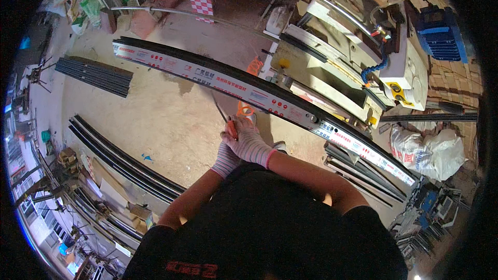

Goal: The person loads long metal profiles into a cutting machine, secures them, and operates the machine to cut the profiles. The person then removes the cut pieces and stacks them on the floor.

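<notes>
My right hand (251,140), in a striped knit glove with a pink cuff, is closed on the red-orange handle of a screwdriver (232,129). Its thin shaft points away from me, up toward a long profile bar (207,75). My left hand (226,158), gloved the same way, lies against the right one near the wrist; its fingers are mostly hidden. The bar runs across in front of me, dark along the top, with a white and red printed film on its side. Holes show toward its right part. Both hands are apart from it.
Behind the bar on the right stands a pale machine (358,46) with a blue jointed hose (381,62). Dark profiles lie in a stack (96,75) and a long bundle (122,158) on the left. An orange hose (246,109) is near my feet. A white sack (430,150) sits right.
</notes>
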Motion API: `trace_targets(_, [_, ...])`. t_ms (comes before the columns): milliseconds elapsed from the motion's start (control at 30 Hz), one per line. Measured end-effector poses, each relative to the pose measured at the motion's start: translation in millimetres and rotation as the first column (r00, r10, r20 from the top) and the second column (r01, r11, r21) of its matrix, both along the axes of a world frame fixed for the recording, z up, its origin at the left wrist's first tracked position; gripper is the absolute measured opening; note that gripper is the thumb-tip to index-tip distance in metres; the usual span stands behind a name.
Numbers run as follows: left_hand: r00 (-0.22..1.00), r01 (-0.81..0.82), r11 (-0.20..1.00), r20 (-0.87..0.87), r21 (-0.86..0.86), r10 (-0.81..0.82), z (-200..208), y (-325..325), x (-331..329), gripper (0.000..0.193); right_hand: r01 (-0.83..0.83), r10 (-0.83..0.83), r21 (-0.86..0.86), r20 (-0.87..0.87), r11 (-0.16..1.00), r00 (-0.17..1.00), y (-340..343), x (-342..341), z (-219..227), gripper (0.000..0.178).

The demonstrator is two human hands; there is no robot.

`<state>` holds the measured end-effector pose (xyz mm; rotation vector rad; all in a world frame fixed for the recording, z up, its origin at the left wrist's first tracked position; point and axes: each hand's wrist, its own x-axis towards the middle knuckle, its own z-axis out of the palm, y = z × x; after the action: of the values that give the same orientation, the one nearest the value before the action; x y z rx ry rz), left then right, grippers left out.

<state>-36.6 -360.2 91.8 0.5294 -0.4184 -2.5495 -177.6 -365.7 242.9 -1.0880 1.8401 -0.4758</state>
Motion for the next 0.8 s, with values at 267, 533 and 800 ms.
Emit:
trace_targets(267, [0.233,0.751,0.605,0.963,-0.266,0.134,-85,-39,61,0.071,0.185,-0.499,-0.529,-0.546,0.828,0.673,133,-148,-21,0.058])
trace_targets(533, [0.254,0.879,0.359,0.945,-0.314,0.206,-219,-106,-98,0.063,0.525,-0.723,-0.499,-0.519,0.689,0.456,257,-266,-106,0.060])
trace_targets(800, [-0.046,0.917,0.398,0.995,0.005,0.093,-288,-137,-216,0.061,0.698,-0.836,-0.462,-0.352,0.547,0.422,257,-257,-101,0.063])
